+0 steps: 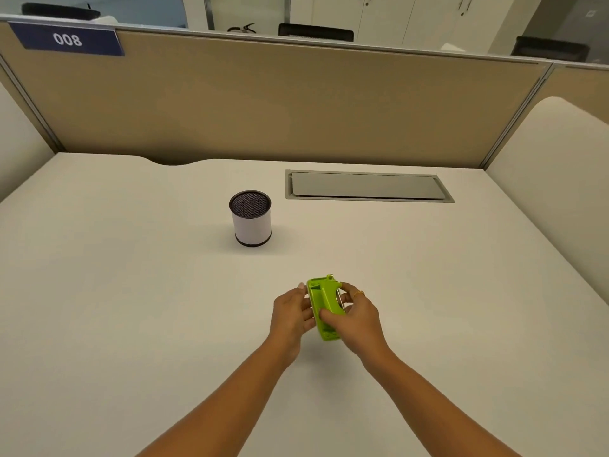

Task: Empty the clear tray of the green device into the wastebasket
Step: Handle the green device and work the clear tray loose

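Observation:
A bright green device (324, 306), like a hole punch, is held on its side just above the white desk, between both hands. My left hand (291, 313) grips its left face, which is its underside. My right hand (357, 316) wraps its handle side, thumb across the green body. I cannot make out the clear tray; my left fingers hide that face. The wastebasket (250, 221), a small round mesh can with a white wrap and dark rim, stands upright farther back and to the left, apart from my hands.
A grey cable hatch (369, 186) lies flush in the desk at the back right. Tan partition panels (296, 100) wall in the desk at the back and sides. The white desk (131, 291) stretches wide on both sides of my arms.

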